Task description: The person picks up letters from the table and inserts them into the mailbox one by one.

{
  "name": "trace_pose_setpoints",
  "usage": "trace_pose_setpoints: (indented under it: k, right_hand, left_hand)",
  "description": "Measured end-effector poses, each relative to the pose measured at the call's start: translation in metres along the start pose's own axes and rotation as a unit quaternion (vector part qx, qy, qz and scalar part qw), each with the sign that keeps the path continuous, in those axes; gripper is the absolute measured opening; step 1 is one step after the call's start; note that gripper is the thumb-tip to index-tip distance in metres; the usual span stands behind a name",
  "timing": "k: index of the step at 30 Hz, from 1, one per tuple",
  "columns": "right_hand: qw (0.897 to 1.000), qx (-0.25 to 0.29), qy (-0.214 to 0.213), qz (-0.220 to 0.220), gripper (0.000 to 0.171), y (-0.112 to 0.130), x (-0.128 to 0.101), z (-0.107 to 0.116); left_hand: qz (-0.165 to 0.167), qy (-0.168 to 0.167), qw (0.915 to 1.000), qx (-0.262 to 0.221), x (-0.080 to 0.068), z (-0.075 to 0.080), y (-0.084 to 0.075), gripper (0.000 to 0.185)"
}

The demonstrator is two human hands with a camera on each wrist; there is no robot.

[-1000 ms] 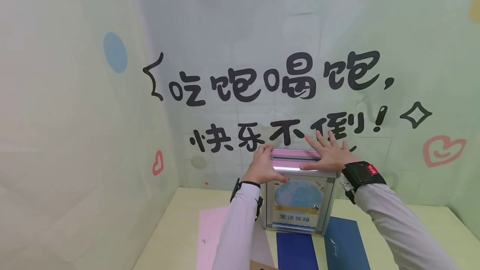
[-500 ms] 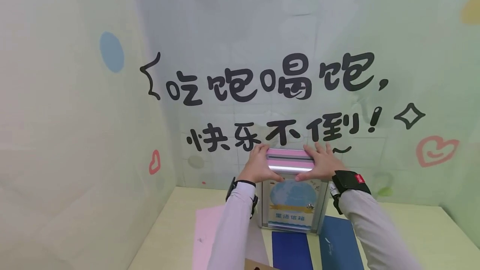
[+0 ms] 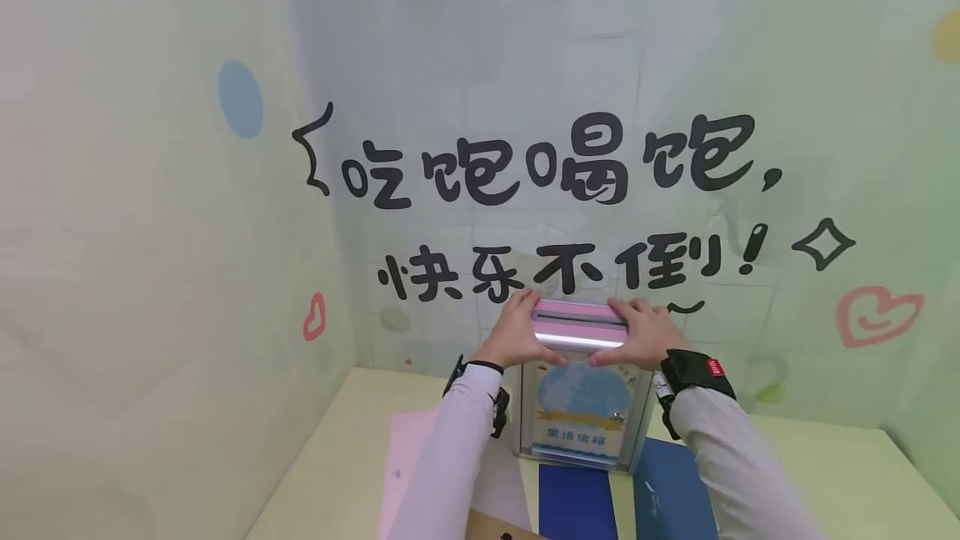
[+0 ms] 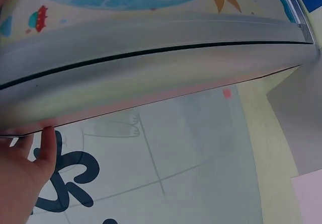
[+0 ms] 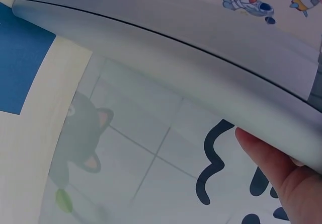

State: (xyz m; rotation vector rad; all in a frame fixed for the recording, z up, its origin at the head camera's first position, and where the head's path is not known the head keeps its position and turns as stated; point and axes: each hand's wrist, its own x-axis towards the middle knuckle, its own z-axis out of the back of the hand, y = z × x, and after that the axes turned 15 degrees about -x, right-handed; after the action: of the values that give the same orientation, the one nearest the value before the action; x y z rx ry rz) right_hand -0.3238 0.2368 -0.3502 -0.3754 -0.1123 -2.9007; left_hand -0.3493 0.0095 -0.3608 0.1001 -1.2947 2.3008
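Observation:
An upright mailbox (image 3: 583, 394) with a pink slotted top, grey metal edges and a blue globe picture on its front stands on the table (image 3: 352, 432) by the wall. My left hand (image 3: 517, 336) grips its upper left corner, thumb over the front and fingers at the back edge. At the upper right corner, my right hand (image 3: 645, 337) grips it the same way. The left wrist view shows the mailbox's grey side (image 4: 151, 73) with left fingertips (image 4: 48, 146) at the edge. In the right wrist view, a right finger (image 5: 261, 153) lies along the opposite side.
In front of the mailbox lie a pink sheet (image 3: 403, 461), a royal blue one (image 3: 576, 502) and a dark blue one (image 3: 666, 482). Part of a brown piece (image 3: 495, 527) shows at the bottom edge. A printed wall (image 3: 420, 223) rises close behind.
My right hand has moved left and down, its spread fingers now curled at the mailbox's upper right corner. My left hand has stayed on its corner. The view has shifted slightly.

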Motion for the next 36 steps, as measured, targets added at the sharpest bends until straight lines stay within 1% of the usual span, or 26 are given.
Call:
trace_pose_setpoints:
  k: [4, 6, 9, 11, 15, 18, 20, 22, 26, 29, 31, 36]
  right_hand:
    - [1.000, 0.009, -0.002, 0.008, 0.107, 0.002, -0.003, 0.001]
    - [1.000, 0.011, -0.008, 0.010, 0.106, 0.002, -0.004, 0.003]
    - [1.000, 0.007, -0.009, 0.012, 0.105, 0.002, -0.006, 0.005]
    - [1.000, 0.006, -0.006, 0.013, 0.105, 0.002, -0.007, 0.005]
    - [1.000, 0.008, -0.002, 0.017, 0.107, 0.002, -0.007, 0.005]
    - [1.000, 0.013, -0.002, 0.018, 0.107, 0.002, -0.007, 0.004]
    - [1.000, 0.014, -0.002, 0.019, 0.107, 0.002, -0.007, 0.003]
    - [1.000, 0.013, -0.001, 0.019, 0.107, 0.003, -0.008, 0.003]
    - [1.000, 0.010, 0.003, 0.019, 0.107, 0.003, -0.009, 0.003]
    - [1.000, 0.012, 0.005, 0.021, 0.107, 0.004, -0.009, 0.004]
    - [1.000, 0.010, 0.006, 0.021, 0.107, 0.005, -0.009, 0.005]
    - [1.000, 0.006, 0.007, 0.015, 0.107, 0.007, -0.009, 0.008]
  left_hand:
    - [-0.001, 0.020, 0.9994, -0.027, -0.002, 0.004, 0.000, 0.105]
    - [-0.004, 0.027, 0.9992, -0.030, -0.002, 0.005, -0.002, 0.107]
    - [-0.001, 0.032, 0.9993, -0.018, -0.002, 0.006, -0.005, 0.108]
    - [0.010, 0.034, 0.9994, 0.004, -0.001, 0.009, -0.005, 0.106]
    - [0.039, 0.021, 0.9987, 0.024, -0.002, 0.020, -0.007, 0.098]
    - [0.071, -0.004, 0.9974, 0.009, -0.008, 0.032, -0.003, 0.094]
    - [0.093, -0.028, 0.9952, 0.002, -0.014, 0.041, 0.004, 0.092]
    - [0.112, -0.051, 0.9924, 0.006, -0.022, 0.049, 0.013, 0.090]
    - [0.141, -0.083, 0.9857, 0.040, -0.038, 0.061, 0.035, 0.091]
    - [0.160, -0.095, 0.9807, 0.059, -0.050, 0.071, 0.051, 0.095]
    - [0.172, -0.101, 0.9775, 0.067, -0.056, 0.078, 0.058, 0.096]
    - [0.187, -0.109, 0.9727, 0.084, -0.072, 0.097, 0.071, 0.094]
